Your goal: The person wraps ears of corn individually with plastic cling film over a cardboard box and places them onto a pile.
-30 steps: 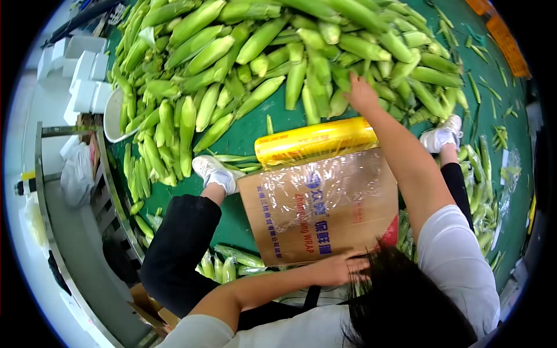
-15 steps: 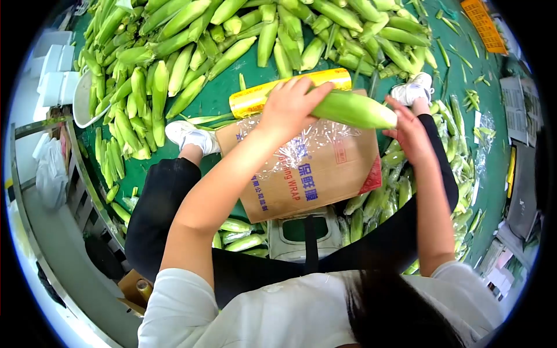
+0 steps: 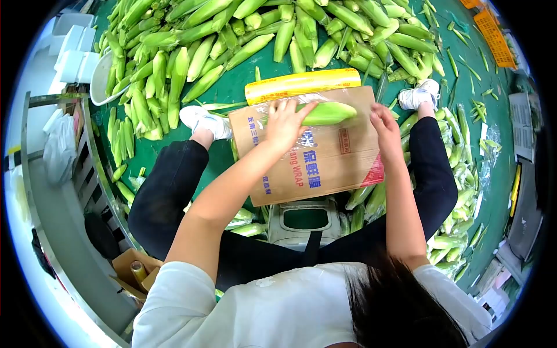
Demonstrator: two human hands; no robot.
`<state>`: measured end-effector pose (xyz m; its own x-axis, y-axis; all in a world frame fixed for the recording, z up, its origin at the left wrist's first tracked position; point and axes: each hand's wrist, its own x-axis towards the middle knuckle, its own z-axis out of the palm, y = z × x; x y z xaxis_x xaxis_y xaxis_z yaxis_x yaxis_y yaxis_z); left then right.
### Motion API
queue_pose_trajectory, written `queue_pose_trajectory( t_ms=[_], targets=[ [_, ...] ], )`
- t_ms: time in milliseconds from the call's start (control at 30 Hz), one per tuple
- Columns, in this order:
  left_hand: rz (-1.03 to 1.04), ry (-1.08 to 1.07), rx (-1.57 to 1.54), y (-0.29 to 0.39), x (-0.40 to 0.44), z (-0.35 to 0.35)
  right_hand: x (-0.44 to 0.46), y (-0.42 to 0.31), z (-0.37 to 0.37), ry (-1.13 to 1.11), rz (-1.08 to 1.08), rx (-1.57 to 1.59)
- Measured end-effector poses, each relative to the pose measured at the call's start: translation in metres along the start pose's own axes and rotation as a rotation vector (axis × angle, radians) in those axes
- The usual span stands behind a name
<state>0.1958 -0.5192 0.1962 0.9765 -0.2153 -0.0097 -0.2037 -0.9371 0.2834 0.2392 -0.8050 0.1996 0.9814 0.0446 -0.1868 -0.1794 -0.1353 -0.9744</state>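
A green ear of corn (image 3: 329,114) in its husk lies across a printed cardboard sheet or box (image 3: 342,168) over my lap. My left hand (image 3: 284,124) is wrapped round its left end, pressing it to the cardboard. Off the corn's right tip, beside the cardboard's right edge, my right hand (image 3: 387,130) is closed with fingertips pinched together; whatever they hold, if anything, I cannot make out. Just beyond the cardboard lies a yellow roll of cling film (image 3: 301,84). Shiny clear film shows on the cardboard near my left hand.
A big heap of unwrapped corn (image 3: 197,58) covers the green floor ahead. Film-wrapped ears (image 3: 458,197) lie to the right. A grey stool (image 3: 304,232) stands between my legs. At left are a metal rack (image 3: 58,203), a white basin (image 3: 104,81) and an open carton (image 3: 130,267).
The corn has gone from held up in my left hand to lying on the cardboard. My right hand has come off the corn's tip, moved slightly left and down, and closed its fingers.
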Motion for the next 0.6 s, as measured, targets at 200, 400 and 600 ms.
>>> queue_pose_trajectory(
  t_ms=[200,400,600],
  targets=[
    [0.207,0.146,-0.082,-0.008,-0.018,0.015,0.031,0.013,0.092,-0.276,-0.533,-0.808],
    [0.106,0.015,-0.193,-0.048,-0.106,0.021,0.029,-0.007,0.068,-0.524,-0.823,-0.991],
    [0.229,0.138,-0.302,-0.075,-0.075,0.018,0.033,-0.002,0.066,-0.499,-0.648,-0.851]
  ],
)
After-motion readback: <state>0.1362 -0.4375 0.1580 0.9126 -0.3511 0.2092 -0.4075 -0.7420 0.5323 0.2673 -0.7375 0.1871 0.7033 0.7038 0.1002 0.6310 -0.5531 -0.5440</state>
